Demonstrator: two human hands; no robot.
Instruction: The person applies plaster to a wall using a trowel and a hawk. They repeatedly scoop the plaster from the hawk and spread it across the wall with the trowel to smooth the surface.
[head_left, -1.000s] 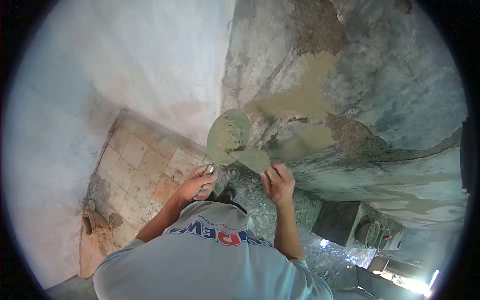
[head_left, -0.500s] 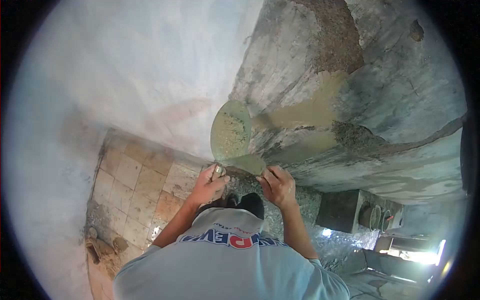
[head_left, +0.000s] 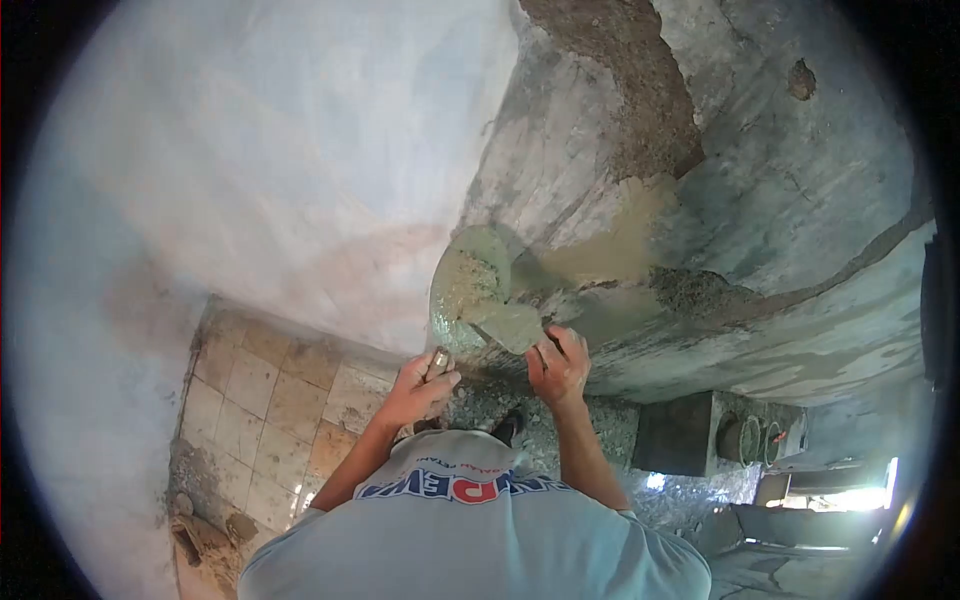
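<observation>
My left hand is closed around a handle with a metal collar, which seems to belong to the rounded trowel just above it. Wet, lumpy grey-green mortar lies on the trowel blade. Between the thumb and fingers of my right hand is the edge of a flat, pale scraper, smeared with mortar. The scraper lies across the right part of the trowel and touches the mortar. Both tools are beside the wall corner, and a damp patch of mortar covers part of the rough wall to the right.
A whitish wall rises at left, a cracked grey wall at right. Floor tiles lie lower left, near a dirty object. A dark block with round containers stands at lower right.
My right hand has moved the scraper further over the trowel, and its tilt has changed. Mortar looks more heaped around it. The whole view has shifted slightly.
</observation>
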